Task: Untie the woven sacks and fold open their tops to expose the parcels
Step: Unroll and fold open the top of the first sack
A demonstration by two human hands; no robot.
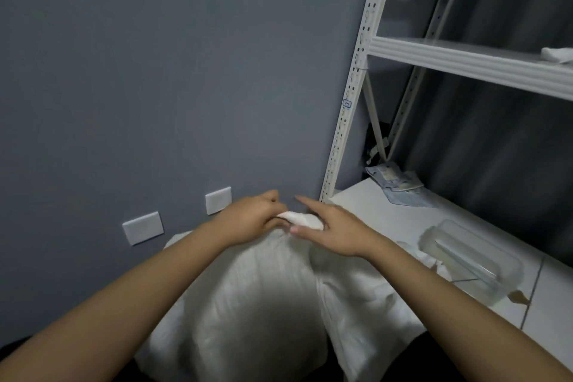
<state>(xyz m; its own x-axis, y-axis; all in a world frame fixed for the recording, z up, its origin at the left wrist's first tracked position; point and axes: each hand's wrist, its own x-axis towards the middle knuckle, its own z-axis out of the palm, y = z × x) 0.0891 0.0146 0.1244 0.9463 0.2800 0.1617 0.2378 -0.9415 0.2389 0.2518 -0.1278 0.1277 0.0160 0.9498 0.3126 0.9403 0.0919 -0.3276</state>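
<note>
A full white woven sack (248, 295) stands in front of me against the grey wall, its top gathered into a bunched neck (302, 220). My left hand (251, 217) is closed around that neck from the left. My right hand (335, 232) rests on the neck from the right with its fingers spread and its thumb against the fabric. A second white sack (366, 313) leans against the first on its right. No parcels show; both sacks hide their contents.
A white metal shelving rack (465, 62) stands at the right, with grey mailer bags (397, 186) on its lowest board. A clear plastic box (471, 260) lies on the tiled floor beside the sacks. Two white wall plates (143, 228) sit low on the wall.
</note>
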